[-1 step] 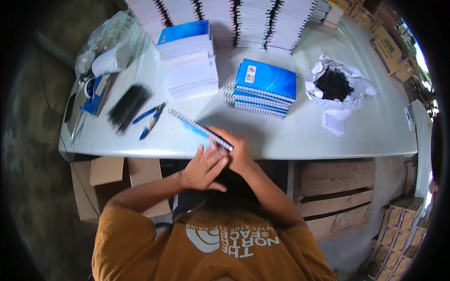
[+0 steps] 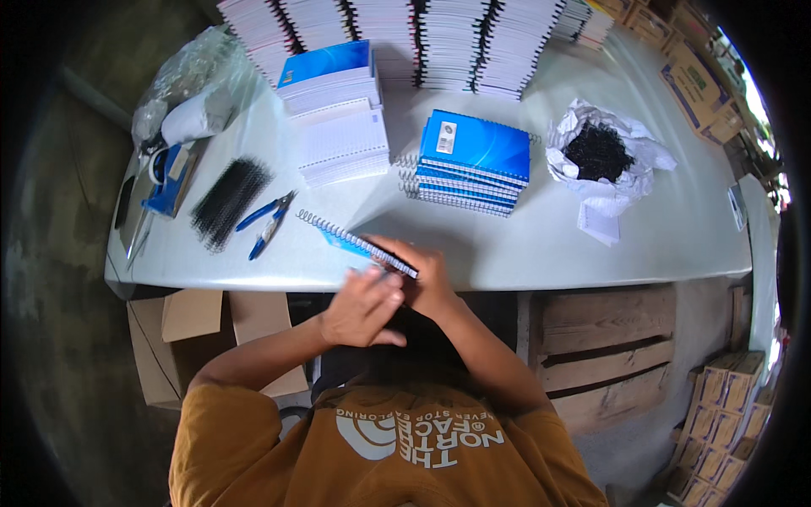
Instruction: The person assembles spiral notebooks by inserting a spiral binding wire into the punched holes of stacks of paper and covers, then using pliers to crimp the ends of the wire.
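A thin spiral notebook [image 2: 346,239] with a blue cover lies tilted at the near edge of the white table [image 2: 524,245], its wire spine facing up. My right hand [image 2: 432,279] grips the notebook's near right end. My left hand [image 2: 363,308] is curled against the same end, fingertips on the spine beside my right hand. Blue-handled pliers [image 2: 266,221] lie just left of the notebook. A bundle of black wire coils [image 2: 228,201] lies further left. A stack of finished blue notebooks [image 2: 473,160] sits behind my hands.
Two piles of white sheets, one topped with blue covers [image 2: 334,101], stand at the back left, with rows of tall notebook stacks [image 2: 422,34] behind. A white bag of black pieces [image 2: 600,156] is on the right. Cardboard boxes [image 2: 194,329] and a wooden crate [image 2: 608,338] sit below the table.
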`<state>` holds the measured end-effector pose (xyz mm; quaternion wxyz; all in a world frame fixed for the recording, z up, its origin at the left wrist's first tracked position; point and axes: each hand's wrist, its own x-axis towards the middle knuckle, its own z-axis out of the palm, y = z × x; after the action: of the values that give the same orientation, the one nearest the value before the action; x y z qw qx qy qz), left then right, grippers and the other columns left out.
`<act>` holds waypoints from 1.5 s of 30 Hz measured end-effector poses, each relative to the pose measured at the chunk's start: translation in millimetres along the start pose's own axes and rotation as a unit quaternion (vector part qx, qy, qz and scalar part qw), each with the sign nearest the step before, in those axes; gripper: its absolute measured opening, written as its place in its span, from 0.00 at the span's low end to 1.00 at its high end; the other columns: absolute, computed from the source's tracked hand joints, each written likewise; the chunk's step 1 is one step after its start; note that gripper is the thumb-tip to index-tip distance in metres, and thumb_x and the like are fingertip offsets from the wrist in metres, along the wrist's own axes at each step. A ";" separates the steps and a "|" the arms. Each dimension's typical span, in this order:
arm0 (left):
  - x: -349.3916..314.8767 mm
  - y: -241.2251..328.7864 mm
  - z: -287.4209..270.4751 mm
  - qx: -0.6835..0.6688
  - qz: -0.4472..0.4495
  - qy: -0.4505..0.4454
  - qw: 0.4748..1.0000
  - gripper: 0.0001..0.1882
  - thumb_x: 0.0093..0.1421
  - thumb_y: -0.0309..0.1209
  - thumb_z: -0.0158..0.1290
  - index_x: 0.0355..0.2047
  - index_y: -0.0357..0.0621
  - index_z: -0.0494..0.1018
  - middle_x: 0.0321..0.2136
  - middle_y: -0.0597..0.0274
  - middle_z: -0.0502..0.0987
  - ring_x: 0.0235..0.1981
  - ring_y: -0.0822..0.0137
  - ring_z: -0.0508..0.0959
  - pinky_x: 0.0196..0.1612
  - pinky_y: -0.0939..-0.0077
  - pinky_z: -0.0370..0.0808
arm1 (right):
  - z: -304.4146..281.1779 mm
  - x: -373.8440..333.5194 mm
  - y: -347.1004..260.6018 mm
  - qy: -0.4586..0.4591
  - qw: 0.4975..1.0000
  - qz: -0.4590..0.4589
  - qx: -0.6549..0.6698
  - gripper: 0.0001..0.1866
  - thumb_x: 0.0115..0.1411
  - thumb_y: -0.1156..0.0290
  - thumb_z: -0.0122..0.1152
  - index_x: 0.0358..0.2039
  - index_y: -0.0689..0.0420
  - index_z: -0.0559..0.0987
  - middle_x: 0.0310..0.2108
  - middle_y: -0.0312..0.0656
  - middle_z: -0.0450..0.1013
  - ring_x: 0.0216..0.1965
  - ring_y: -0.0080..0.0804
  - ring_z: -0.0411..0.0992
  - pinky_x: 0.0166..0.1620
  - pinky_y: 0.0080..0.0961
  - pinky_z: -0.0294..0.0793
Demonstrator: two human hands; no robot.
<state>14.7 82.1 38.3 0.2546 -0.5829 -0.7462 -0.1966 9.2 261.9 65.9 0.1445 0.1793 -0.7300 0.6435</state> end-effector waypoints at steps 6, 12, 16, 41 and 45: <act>84.7 -20.3 -54.4 0.020 -0.145 -0.095 0.985 0.19 0.50 0.35 0.59 0.43 0.50 0.74 0.45 0.65 0.72 0.49 0.62 0.70 0.51 0.61 0.58 | 2.3 -8.9 12.0 -0.011 0.998 0.053 -0.038 0.14 0.48 0.79 0.59 0.38 0.60 0.78 0.29 0.51 0.75 0.33 0.51 0.74 0.31 0.32 0.73; 105.3 -24.2 -69.2 0.020 -0.124 -0.138 0.982 0.17 0.43 0.32 0.64 0.36 0.51 0.76 0.42 0.68 0.74 0.42 0.67 0.72 0.46 0.67 0.60 | 4.2 -2.7 12.0 0.021 0.999 0.014 -0.022 0.13 0.46 0.79 0.60 0.35 0.57 0.78 0.31 0.49 0.76 0.37 0.49 0.74 0.53 0.35 0.67; 117.3 -21.8 -77.6 -0.002 -0.164 -0.176 0.970 0.17 0.44 0.33 0.63 0.37 0.50 0.76 0.40 0.67 0.75 0.40 0.67 0.73 0.45 0.67 0.60 | 4.3 -2.5 2.5 0.014 0.999 0.016 -0.048 0.14 0.46 0.79 0.60 0.36 0.57 0.78 0.34 0.47 0.76 0.41 0.47 0.73 0.54 0.35 0.66; 214.4 11.7 -46.9 -0.492 -0.379 0.289 0.729 0.25 0.55 0.25 0.57 0.52 0.30 0.64 0.47 0.56 0.70 0.47 0.68 0.70 0.51 0.75 0.67 | -78.6 36.2 -72.1 0.308 0.939 -0.094 0.124 0.19 0.62 0.61 0.54 0.46 0.63 0.69 0.43 0.40 0.64 0.42 0.26 0.64 0.46 0.23 0.63; 239.0 -38.4 -12.8 -0.011 -0.182 0.376 0.908 0.20 0.54 0.15 0.48 0.48 0.39 0.69 0.47 0.51 0.72 0.48 0.56 0.71 0.56 0.66 0.61 | -123.4 21.5 -42.1 0.441 0.876 0.002 -0.197 0.20 0.62 0.61 0.51 0.48 0.62 0.65 0.46 0.48 0.65 0.50 0.41 0.58 0.56 0.36 0.53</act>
<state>-66.3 249.2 194.1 0.4698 -0.3226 -0.6858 -0.4527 6.4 378.0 128.8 0.4823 -0.1571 -0.7025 0.4992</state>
